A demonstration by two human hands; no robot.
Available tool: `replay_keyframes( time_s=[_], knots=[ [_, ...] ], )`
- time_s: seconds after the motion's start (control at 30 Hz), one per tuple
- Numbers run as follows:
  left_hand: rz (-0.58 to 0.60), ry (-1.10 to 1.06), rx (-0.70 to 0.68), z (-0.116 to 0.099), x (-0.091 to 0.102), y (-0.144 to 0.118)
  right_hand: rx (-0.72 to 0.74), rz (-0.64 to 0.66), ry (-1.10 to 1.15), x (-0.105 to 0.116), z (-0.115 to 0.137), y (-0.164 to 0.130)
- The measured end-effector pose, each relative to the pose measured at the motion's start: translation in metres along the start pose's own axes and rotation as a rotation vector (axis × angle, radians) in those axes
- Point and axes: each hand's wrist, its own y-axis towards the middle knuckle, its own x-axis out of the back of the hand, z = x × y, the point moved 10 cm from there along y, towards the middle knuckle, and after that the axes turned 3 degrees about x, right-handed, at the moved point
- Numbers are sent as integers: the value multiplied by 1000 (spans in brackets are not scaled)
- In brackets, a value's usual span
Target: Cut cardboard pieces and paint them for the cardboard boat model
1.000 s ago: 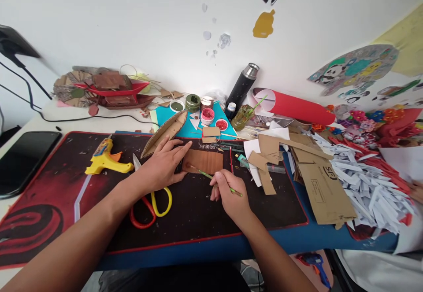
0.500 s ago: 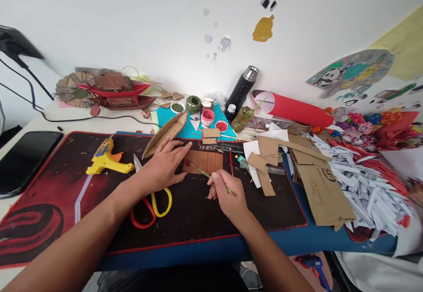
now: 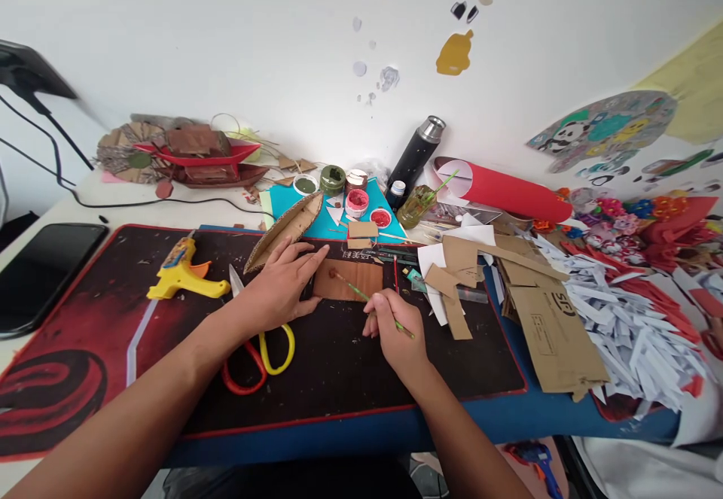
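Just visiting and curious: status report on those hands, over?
Left hand flat, pinning brown card. Right hand grips paintbrush, tip on card. Scissors beside left wrist, not in the way.

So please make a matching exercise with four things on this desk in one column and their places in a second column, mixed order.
Things:
1. glue gun
2. scissors
3. brown card piece
4. flask

Places:
A. leaning at the wall
B. under the left hand fingers, brush tip on it
C. partly beneath the left wrist
D. left part of the mat

Pairs: 1-D, 2-C, 3-B, 4-A
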Motion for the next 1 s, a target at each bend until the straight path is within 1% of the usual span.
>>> replay_keyframes(
  time_s=[0.07, 0.1, 0.17, 0.23, 0.3, 0.4, 0.5, 0.6, 0.7, 0.83, 0.9, 1.0],
  knots=[
    [-3, 4, -2, 0, 0, 0, 6, -18, 25, -5, 0, 5],
    [-5, 6, -3, 0, 0, 0, 8, -6, 38, -8, 1, 6],
    [-8, 8, -1, 0, -1, 0, 5, 49, 60, -15, 1, 4],
    [-9, 7, 2, 0, -1, 0, -6, 90, 76, -16, 0, -1],
    [-6, 7, 1, -1, -2, 0, -12, 87, 80, -13, 0, -2],
    [-5, 8, -2, -1, -1, 1, 6, 55, 55, -12, 1, 3],
    [-9, 8, -2, -1, -1, 0, 23, 51, 49, -19, 3, 12],
    [-5, 7, 1, -1, -2, 0, 18, 78, 61, -24, 3, 11],
    [7, -3, 11, 0, -3, 1, -30, 89, 83, -16, 1, 1],
    [21, -1, 4, -1, -2, 1, -80, 58, 99, -3, -2, -8],
    [21, -1, -5, -2, -1, 1, -84, 36, 112, -3, -2, -9],
    [23, -2, -9, -2, -1, 0, -86, 34, 141, -11, -1, -8]
  ],
)
